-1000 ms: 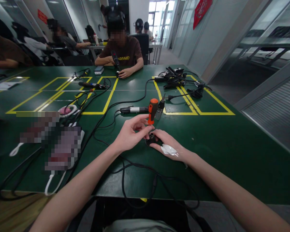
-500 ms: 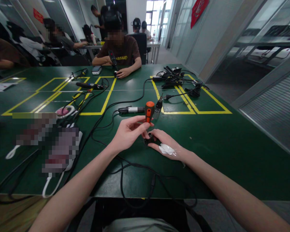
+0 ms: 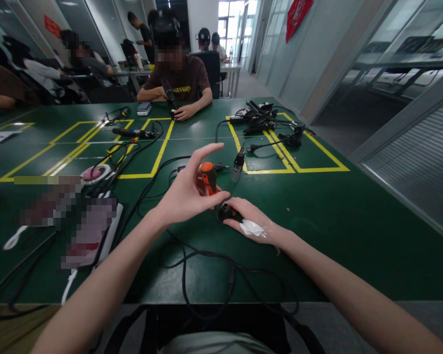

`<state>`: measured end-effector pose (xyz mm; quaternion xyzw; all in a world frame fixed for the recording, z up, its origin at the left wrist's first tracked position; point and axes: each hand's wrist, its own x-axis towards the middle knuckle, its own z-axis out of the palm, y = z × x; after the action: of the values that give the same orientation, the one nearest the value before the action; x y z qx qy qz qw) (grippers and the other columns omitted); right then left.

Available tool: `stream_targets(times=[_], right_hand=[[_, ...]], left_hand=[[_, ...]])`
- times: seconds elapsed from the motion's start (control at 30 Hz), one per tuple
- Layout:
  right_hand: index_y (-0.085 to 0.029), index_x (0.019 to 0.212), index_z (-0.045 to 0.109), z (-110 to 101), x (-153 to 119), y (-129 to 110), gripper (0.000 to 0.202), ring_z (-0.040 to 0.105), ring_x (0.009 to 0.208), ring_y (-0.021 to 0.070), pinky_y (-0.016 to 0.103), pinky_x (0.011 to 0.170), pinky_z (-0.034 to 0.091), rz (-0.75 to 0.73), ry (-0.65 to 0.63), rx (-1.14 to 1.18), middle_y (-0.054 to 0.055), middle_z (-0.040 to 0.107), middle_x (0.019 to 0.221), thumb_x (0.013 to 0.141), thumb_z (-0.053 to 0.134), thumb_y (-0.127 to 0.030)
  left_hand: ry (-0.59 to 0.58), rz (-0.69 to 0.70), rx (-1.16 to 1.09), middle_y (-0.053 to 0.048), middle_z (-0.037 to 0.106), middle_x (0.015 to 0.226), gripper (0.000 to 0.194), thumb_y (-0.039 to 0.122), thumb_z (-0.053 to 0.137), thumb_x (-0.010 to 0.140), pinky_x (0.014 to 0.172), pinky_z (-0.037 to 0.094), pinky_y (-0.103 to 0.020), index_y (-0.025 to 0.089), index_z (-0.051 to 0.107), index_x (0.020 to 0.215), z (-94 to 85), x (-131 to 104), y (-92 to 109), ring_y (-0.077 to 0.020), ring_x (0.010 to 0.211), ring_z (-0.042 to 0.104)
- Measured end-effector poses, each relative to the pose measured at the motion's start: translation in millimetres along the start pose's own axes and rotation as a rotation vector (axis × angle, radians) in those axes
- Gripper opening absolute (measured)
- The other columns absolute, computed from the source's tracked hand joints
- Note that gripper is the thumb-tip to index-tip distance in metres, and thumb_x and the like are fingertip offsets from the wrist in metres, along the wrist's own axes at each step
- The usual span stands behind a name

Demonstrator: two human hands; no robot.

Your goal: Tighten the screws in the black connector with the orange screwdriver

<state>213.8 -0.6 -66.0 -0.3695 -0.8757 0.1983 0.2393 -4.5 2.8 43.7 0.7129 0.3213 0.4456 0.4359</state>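
My left hand (image 3: 182, 194) holds an orange-and-black screwdriver (image 3: 208, 173) with its curled lower fingers, the handle end pointing up. Its thumb and index finger stand apart. The screwdriver's lower end is hidden behind the thumb. My right hand (image 3: 253, 216), with a white patch taped over it, lies low on the table and grips a small black round part (image 3: 224, 210) with an opening on top. This part sits just below and right of the left thumb. Beyond my hands a small bottle (image 3: 238, 164) with a black top and thin tip stands upright.
Black cables (image 3: 203, 254) wind over the green table (image 3: 339, 236). Blurred phone-like devices (image 3: 90, 233) and a tape roll (image 3: 95, 173) lie left. A corded tool (image 3: 221, 167) is partly behind my left hand. More cables (image 3: 260, 120) pile up at the back. A co-worker (image 3: 190, 73) sits opposite.
My left hand has shifted left and its index finger and thumb have spread apart, while the screwdriver now tilts and sits deeper in the hand. The right hand still grips the black part.
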Motion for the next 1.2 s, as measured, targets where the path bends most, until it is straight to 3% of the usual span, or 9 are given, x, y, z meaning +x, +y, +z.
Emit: stream_targets(times=[0.13, 0.23, 0.37, 0.5, 0.63, 0.83, 1.0, 1.13, 1.2], right_hand=[[-0.018, 0.119, 0.06, 2, 0, 2, 0.028, 0.064, 0.09, 0.0262, 0.043, 0.083, 0.053, 0.009, 0.013, -0.001, 0.01, 0.069, 0.105, 0.095, 0.068, -0.031], [-0.018, 0.12, 0.061, 3, 0, 2, 0.029, 0.064, 0.092, 0.0263, 0.043, 0.084, 0.053, 0.018, 0.014, 0.007, 0.011, 0.069, 0.107, 0.095, 0.068, -0.032], [-0.018, 0.119, 0.062, 2, 1, 1, 0.028, 0.065, 0.092, 0.0259, 0.042, 0.084, 0.053, 0.017, 0.025, 0.008, 0.011, 0.069, 0.106, 0.096, 0.068, -0.032], [-0.018, 0.117, 0.061, 0, 1, -2, 0.026, 0.064, 0.091, 0.0254, 0.042, 0.085, 0.053, 0.002, 0.034, -0.01, 0.011, 0.069, 0.106, 0.096, 0.068, -0.031], [-0.017, 0.116, 0.06, -1, 1, -4, 0.025, 0.064, 0.089, 0.025, 0.041, 0.083, 0.052, -0.004, 0.026, -0.033, 0.011, 0.069, 0.105, 0.097, 0.068, -0.031], [-0.016, 0.118, 0.059, 0, 0, -4, 0.027, 0.064, 0.088, 0.0246, 0.041, 0.083, 0.051, 0.004, 0.011, -0.029, 0.012, 0.069, 0.107, 0.096, 0.068, -0.03], [-0.018, 0.118, 0.059, -1, 0, -5, 0.025, 0.064, 0.092, 0.025, 0.041, 0.084, 0.051, 0.008, 0.009, -0.004, 0.01, 0.069, 0.106, 0.097, 0.067, -0.029], [-0.017, 0.119, 0.059, -1, 1, -5, 0.026, 0.064, 0.092, 0.0254, 0.042, 0.085, 0.052, -0.002, 0.01, -0.003, 0.011, 0.069, 0.108, 0.097, 0.067, -0.029], [-0.017, 0.119, 0.059, -1, 1, -5, 0.026, 0.064, 0.092, 0.0255, 0.043, 0.085, 0.052, -0.002, 0.009, -0.008, 0.012, 0.069, 0.108, 0.097, 0.067, -0.029]], left_hand=[[0.031, 0.156, 0.197, -0.009, 0.069, 0.128, 0.08, 0.025, 0.086, 0.072, 0.066, 0.054, -0.023, 0.027, 0.054, 0.145, -2.5, 3, 4, -0.0131, 0.072, 0.067], [0.034, 0.29, 0.362, -0.009, 0.065, 0.138, 0.068, 0.025, 0.084, 0.074, 0.066, 0.052, -0.022, 0.026, 0.06, 0.138, -1.0, 9, -5, -0.013, 0.076, 0.067], [0.073, 0.627, 0.583, -0.005, 0.075, 0.107, 0.043, 0.023, 0.076, 0.083, 0.064, 0.051, -0.021, 0.019, 0.061, 0.124, 1.0, 23, -16, -0.0089, 0.065, 0.062], [0.142, 0.831, 0.602, -0.003, 0.072, 0.088, 0.016, 0.014, 0.058, 0.09, 0.066, 0.052, -0.023, 0.017, 0.063, 0.104, 3.3, 33, -13, -0.0114, 0.07, 0.065], [0.232, 0.875, 0.659, 0.001, 0.066, 0.076, 0.013, 0.011, 0.061, 0.089, 0.055, 0.042, -0.02, 0.017, 0.066, 0.099, 5.8, 36, -7, -0.0073, 0.056, 0.054], [0.157, 0.854, 0.664, 0.005, 0.06, 0.065, 0.006, 0.012, 0.064, 0.089, 0.05, 0.035, -0.02, 0.018, 0.062, 0.088, 6.0, 38, -4, -0.0053, 0.049, 0.047], [0.181, 0.867, 0.612, 0.005, 0.053, 0.058, 0.023, 0.018, 0.061, 0.093, 0.048, 0.034, -0.022, 0.019, 0.052, 0.072, 4.6, 39, -6, -0.0069, 0.048, 0.047], [0.168, 0.884, 0.558, -0.003, 0.068, 0.075, 0.023, 0.013, 0.043, 0.098, 0.06, 0.049, -0.023, 0.016, 0.064, 0.09, 4.6, 36, -7, -0.012, 0.066, 0.064], [0.161, 0.876, 0.567, -0.002, 0.068, 0.074, 0.027, 0.012, 0.042, 0.098, 0.061, 0.05, -0.022, 0.016, 0.067, 0.106, 5.4, 35, -7, -0.0114, 0.064, 0.064]])
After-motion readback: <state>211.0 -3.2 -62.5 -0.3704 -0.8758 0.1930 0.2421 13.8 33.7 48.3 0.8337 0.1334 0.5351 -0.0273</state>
